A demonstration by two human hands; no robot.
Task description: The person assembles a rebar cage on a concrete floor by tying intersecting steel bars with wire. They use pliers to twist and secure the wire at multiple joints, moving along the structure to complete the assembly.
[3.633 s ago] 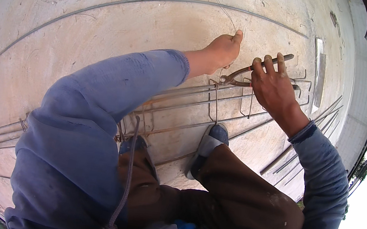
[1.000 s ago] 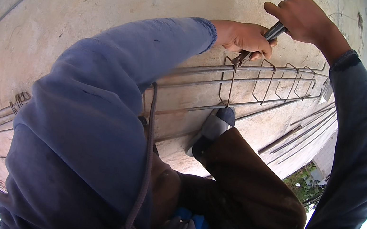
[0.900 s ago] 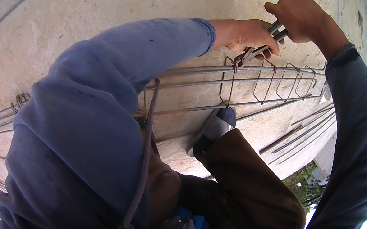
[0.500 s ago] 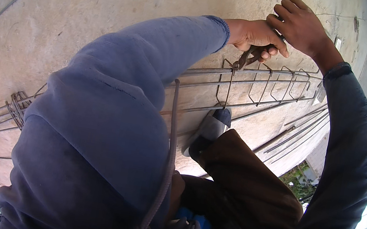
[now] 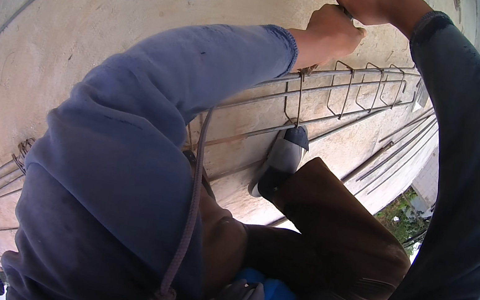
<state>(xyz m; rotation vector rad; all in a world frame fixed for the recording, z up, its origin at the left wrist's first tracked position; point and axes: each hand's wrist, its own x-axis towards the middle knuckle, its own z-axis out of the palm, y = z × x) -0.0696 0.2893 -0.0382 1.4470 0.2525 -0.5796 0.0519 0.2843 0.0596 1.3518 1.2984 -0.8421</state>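
A reinforcing-bar cage with square wire stirrups [image 5: 299, 100] lies across the concrete floor in front of me. My left hand [image 5: 332, 34] is wrapped round tying pliers, mostly hidden by the fingers. The dark jaws of the tying pliers [image 5: 309, 70] show just below the wrist, at the top bar beside the nearest stirrup. Farther up, my right hand [image 5: 373, 1] is closed at the handle end, against the left fist. Its upper edge is cut off by the picture's rim, and what lies inside its grip is hidden.
My shoe [image 5: 284, 157] rests under the cage's near side. Several loose bars [image 5: 390, 152] lie on the right. At the far left are more bars with bunched stirrups [image 5: 23, 153]. A long thin rod [image 5: 21, 5] curves along the upper left floor.
Both hands have moved up in the picture, the right one also leftward. My left hand has turned over into a fist round the pliers. The right fingers have closed tighter.
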